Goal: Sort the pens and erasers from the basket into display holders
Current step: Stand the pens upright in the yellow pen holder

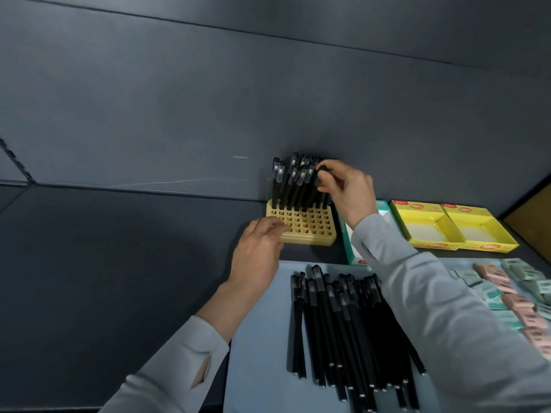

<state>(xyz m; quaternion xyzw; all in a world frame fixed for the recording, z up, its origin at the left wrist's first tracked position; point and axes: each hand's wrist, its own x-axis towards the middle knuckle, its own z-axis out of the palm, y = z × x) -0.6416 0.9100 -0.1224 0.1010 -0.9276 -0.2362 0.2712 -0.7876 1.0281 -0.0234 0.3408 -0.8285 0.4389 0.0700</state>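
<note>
Pinching the cap of a black pen (319, 181) between curled fingers (328, 174) and thumb, the right hand (348, 189) is reaching to the far edge of the dark worktop (119, 248). The pen is standing upright at the right end of the back rows of a tan pen holder (310, 231), a block of square holes. The left hand (259, 248) is resting on the holder's near left corner, its fingers (275, 226) lying loosely across the top and gripping nothing.

More black pens (293, 183) with clear grip sections are filling the holder's back rows, while the front holes are showing open. Loose pens (337, 323) of the same kind are lying heaped in a pale blue basket (262, 338) at the near edge. Pink and green erasers (512, 290) are lying in it at the right.

A teal box (350, 245) and two yellow boxes (429, 228) are sitting along the far right edge. The right sleeve is hiding most of the teal box and part of the pen heap, and the eraser labels are too blurred to read.
</note>
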